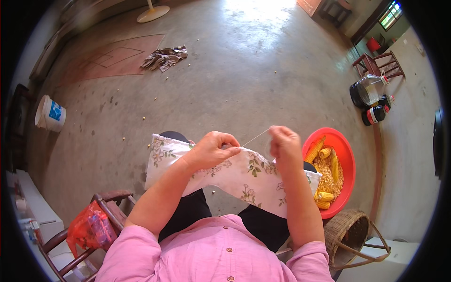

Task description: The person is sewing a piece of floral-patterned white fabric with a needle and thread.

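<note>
A white cloth printed with flowers and leaves (267, 190) lies across my knees, its far edge gathered. My left hand (215, 149) pinches that edge between thumb and fingers. A pale thread (256, 138) runs taut from the cloth beside my left fingertips up to my right hand (283, 142). The right hand is raised above the cloth, its fingers closed on the thread's end. Whether a needle is between those fingers cannot be told.
Corn cobs and loose kernels fill a red plastic basin (348, 165) at my right. Nearby stand a wicker basket (347, 236) and large bottles (368, 90). At left are a white bucket (51, 113) and a wooden chair (114, 208) with a red plastic bag (91, 227). A crumpled cloth (165, 58) lies ahead.
</note>
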`<action>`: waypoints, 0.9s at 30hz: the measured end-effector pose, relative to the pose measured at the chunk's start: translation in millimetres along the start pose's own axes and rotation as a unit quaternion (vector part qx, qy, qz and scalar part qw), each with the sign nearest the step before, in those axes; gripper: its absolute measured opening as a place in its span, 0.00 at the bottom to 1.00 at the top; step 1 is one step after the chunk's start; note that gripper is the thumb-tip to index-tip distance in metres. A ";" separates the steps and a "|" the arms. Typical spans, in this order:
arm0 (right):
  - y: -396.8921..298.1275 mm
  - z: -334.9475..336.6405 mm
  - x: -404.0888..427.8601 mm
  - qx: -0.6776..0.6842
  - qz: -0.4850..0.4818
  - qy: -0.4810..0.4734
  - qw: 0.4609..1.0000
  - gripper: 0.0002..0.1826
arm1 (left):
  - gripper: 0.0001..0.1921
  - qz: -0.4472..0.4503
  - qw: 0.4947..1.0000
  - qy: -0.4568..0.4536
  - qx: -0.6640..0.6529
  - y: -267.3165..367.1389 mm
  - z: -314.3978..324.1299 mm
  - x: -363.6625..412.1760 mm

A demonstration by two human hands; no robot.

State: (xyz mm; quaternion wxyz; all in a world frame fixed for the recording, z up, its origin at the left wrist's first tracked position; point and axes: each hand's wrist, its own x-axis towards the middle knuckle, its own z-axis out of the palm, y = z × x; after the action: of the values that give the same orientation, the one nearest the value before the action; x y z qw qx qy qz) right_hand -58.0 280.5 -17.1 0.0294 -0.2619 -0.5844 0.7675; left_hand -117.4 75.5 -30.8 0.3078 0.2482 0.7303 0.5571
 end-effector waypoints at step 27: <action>-24.6 -21.0 -2.4 -0.127 -0.166 0.147 0.967 0.12 | 0.12 -0.034 0.969 0.000 0.244 5.7 4.0 -1.4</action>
State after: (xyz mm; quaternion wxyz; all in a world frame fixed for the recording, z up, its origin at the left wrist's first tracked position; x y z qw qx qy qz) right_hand -53.2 305.9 2.4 0.2088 -0.2729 -0.7017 0.6242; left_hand -113.4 78.6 -25.9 0.2568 0.2906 0.8521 0.3514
